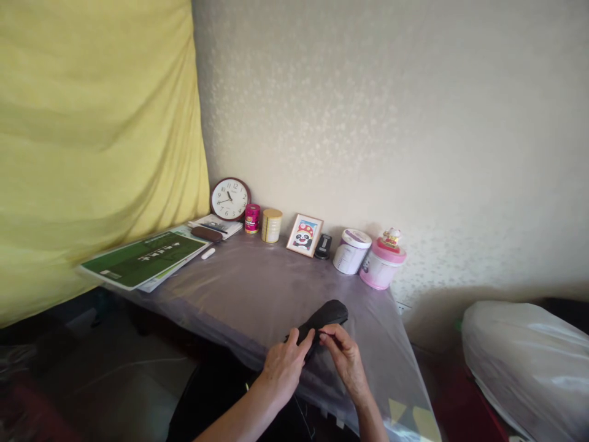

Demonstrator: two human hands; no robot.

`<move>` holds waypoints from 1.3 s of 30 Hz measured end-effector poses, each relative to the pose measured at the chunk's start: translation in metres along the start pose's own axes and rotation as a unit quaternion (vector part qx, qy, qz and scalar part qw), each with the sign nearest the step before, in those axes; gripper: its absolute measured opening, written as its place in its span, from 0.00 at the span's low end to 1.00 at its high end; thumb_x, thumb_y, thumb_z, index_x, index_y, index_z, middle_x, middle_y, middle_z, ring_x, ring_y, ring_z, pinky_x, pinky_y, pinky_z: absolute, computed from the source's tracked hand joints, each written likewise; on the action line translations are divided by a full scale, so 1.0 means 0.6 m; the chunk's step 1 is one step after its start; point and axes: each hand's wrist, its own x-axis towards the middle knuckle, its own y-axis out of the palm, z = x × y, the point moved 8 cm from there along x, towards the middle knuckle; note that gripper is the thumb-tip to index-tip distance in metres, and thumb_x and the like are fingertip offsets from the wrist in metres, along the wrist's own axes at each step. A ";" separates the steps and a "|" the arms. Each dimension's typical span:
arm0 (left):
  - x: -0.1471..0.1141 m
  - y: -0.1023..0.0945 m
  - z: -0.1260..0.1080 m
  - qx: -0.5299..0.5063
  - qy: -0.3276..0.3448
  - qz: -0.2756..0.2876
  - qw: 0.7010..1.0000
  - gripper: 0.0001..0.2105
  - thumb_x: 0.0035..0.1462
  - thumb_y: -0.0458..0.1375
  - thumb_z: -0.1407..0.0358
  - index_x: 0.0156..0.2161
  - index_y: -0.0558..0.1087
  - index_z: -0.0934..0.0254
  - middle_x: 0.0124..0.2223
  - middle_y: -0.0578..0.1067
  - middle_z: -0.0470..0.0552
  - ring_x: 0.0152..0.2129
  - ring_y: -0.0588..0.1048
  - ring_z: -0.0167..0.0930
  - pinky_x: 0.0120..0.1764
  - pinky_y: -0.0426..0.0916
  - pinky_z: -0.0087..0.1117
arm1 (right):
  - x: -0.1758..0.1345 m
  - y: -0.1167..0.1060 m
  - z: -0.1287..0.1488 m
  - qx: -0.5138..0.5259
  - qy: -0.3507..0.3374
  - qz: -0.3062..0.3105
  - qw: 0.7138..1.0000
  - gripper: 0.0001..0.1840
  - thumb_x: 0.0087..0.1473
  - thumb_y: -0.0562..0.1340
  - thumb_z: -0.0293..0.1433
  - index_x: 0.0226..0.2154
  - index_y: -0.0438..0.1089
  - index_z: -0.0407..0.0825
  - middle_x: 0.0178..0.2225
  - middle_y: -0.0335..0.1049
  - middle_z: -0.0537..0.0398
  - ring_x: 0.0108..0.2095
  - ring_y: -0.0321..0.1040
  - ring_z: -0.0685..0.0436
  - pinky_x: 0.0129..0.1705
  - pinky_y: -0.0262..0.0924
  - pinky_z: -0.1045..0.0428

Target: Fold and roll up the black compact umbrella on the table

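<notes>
A long black fabric bundle (329, 313) lies slanted on the near right part of the table, its wider rounded end pointing away from me. It resembles a folded umbrella, but I cannot tell for sure. My left hand (286, 361) grips its near part from the left, thumb and fingers pressed on the fabric. On the bundle's right side, my right hand (343, 353) is closed in a pinch close to the left fingertips. What sits in that pinch is too small to make out. The bundle's near end is hidden behind my left hand.
Along the wall stand a clock (230, 199), a pink tin (252, 219), a yellow-lidded can (271, 226), a framed panda picture (304, 235), a black stapler-like item (323, 246), a white tub (352, 252) and a pink-lidded tub (381, 267). A green booklet (145, 259) lies left.
</notes>
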 end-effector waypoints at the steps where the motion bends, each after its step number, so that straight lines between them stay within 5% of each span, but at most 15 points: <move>1: 0.000 -0.001 -0.001 0.003 0.002 0.000 1.000 0.31 0.55 0.51 0.74 0.60 0.48 0.49 0.52 0.64 0.54 0.33 0.76 0.33 0.36 0.70 0.34 | 0.005 0.004 0.001 0.002 0.002 0.008 1.000 0.10 0.45 0.64 0.39 0.27 0.74 0.50 0.24 0.68 0.57 0.27 0.64 0.48 0.33 0.59 0.53; 8: 0.000 0.004 0.003 0.026 0.028 -0.029 0.999 0.31 0.53 0.55 0.72 0.60 0.49 0.52 0.52 0.65 0.55 0.31 0.76 0.33 0.34 0.72 0.34 | 0.041 0.030 -0.004 -0.010 0.024 0.068 0.997 0.12 0.47 0.62 0.40 0.28 0.74 0.49 0.27 0.67 0.56 0.26 0.64 0.49 0.30 0.61 0.53; 18: -0.008 0.008 0.008 -0.007 0.021 -0.033 0.999 0.33 0.52 0.56 0.69 0.61 0.47 0.63 0.58 0.62 0.59 0.38 0.75 0.37 0.39 0.72 0.38 | 0.083 0.064 -0.010 -0.360 -0.045 0.101 0.926 0.07 0.43 0.58 0.23 0.25 0.70 0.47 0.25 0.66 0.56 0.27 0.64 0.49 0.34 0.60 0.54; 21: -0.014 0.010 0.019 -0.048 0.028 -0.012 0.998 0.36 0.52 0.55 0.69 0.62 0.42 0.62 0.61 0.57 0.58 0.43 0.73 0.37 0.44 0.70 0.37 | 0.087 0.057 -0.014 -0.329 -0.029 0.073 0.941 0.07 0.41 0.59 0.25 0.29 0.69 0.48 0.24 0.67 0.57 0.27 0.65 0.49 0.32 0.62 0.53; 26: -0.028 0.014 0.041 -0.087 0.030 0.019 0.996 0.36 0.53 0.53 0.68 0.62 0.39 0.61 0.64 0.51 0.57 0.50 0.68 0.36 0.50 0.65 0.36 | 0.082 0.024 -0.035 -0.166 0.111 0.021 0.980 0.14 0.49 0.54 0.38 0.35 0.67 0.48 0.22 0.66 0.59 0.17 0.62 0.51 0.19 0.60 0.54; 32: -0.041 0.014 0.052 -0.097 0.016 0.029 0.995 0.36 0.52 0.52 0.69 0.63 0.38 0.58 0.65 0.44 0.58 0.53 0.65 0.37 0.50 0.64 0.35 | 0.073 0.042 0.015 -0.218 -0.037 0.097 0.970 0.14 0.48 0.55 0.33 0.37 0.71 0.48 0.30 0.71 0.53 0.28 0.66 0.48 0.33 0.63 0.52; 39: -0.045 0.009 0.046 -0.093 0.008 0.037 0.995 0.41 0.46 0.49 0.79 0.62 0.35 0.54 0.66 0.36 0.56 0.54 0.64 0.36 0.50 0.63 0.33 | 0.063 0.065 0.017 -0.215 -0.073 0.134 0.965 0.14 0.46 0.55 0.27 0.36 0.72 0.49 0.29 0.69 0.55 0.28 0.64 0.49 0.33 0.60 0.54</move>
